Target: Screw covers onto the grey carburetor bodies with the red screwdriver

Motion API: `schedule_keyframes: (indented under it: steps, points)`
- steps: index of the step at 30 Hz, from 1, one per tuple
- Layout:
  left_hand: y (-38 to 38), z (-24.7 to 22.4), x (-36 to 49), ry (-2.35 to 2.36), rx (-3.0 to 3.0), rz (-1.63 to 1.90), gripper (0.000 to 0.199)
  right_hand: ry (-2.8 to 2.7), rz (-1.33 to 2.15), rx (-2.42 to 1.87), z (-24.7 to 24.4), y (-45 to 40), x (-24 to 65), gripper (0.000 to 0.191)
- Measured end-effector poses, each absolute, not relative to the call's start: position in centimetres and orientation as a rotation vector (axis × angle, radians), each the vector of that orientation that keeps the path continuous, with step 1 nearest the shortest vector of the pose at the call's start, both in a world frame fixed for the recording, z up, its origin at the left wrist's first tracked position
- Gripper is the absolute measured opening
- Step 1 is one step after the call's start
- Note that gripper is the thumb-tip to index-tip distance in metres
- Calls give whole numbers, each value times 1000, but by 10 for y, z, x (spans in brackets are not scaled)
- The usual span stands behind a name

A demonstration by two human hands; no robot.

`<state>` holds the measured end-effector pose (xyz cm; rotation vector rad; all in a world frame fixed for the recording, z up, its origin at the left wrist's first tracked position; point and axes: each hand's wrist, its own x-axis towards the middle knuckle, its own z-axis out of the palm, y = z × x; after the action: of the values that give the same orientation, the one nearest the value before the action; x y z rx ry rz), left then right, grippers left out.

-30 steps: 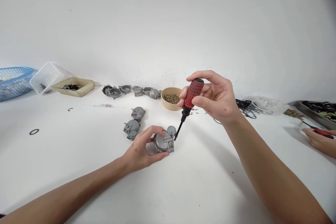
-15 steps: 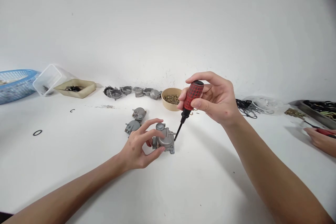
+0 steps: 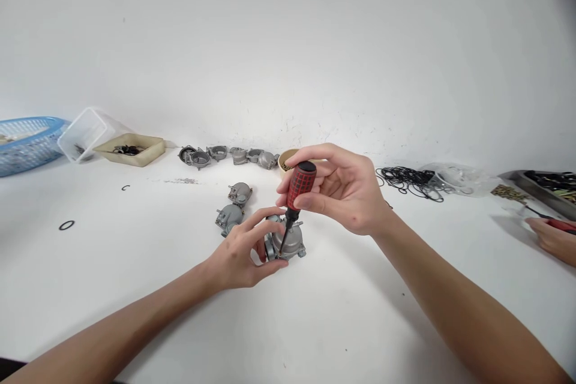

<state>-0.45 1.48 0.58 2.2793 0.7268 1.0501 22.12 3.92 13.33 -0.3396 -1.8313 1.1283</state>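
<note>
My left hand (image 3: pixel 245 250) grips a grey metal carburetor-like part (image 3: pixel 293 241) on the white table, its fingers around the part's left side. A screwdriver (image 3: pixel 301 185) with a red and black checked handle is held in my right hand (image 3: pixel 344 192). Its dark shaft points down and slightly left, with the tip at the front left edge of the part, near my left thumb. Two similar metal parts, one (image 3: pixel 240 193) behind the other (image 3: pixel 228 218), lie just beyond my left hand.
Along the wall stand a blue basket (image 3: pixel 31 153), a clear bin (image 3: pixel 83 135), a cream tray (image 3: pixel 148 156), several metal parts (image 3: pixel 200 159) and a round tub (image 3: pixel 283 171), partly hidden. Black rings (image 3: pixel 411 183) lie right. Another person's hand (image 3: pixel 551 240) holds a red tool at far right.
My right hand has moved left and down, bringing the screwdriver tip from the part's right side to its front left. The part has turned slightly in my left hand.
</note>
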Motion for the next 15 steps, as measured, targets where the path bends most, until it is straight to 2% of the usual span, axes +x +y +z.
schedule_keyframes:
  steps: [15]
  points:
    - [17,5,-4,721,2317,1051,39,-1820,1132,-351,132,40,222,41]
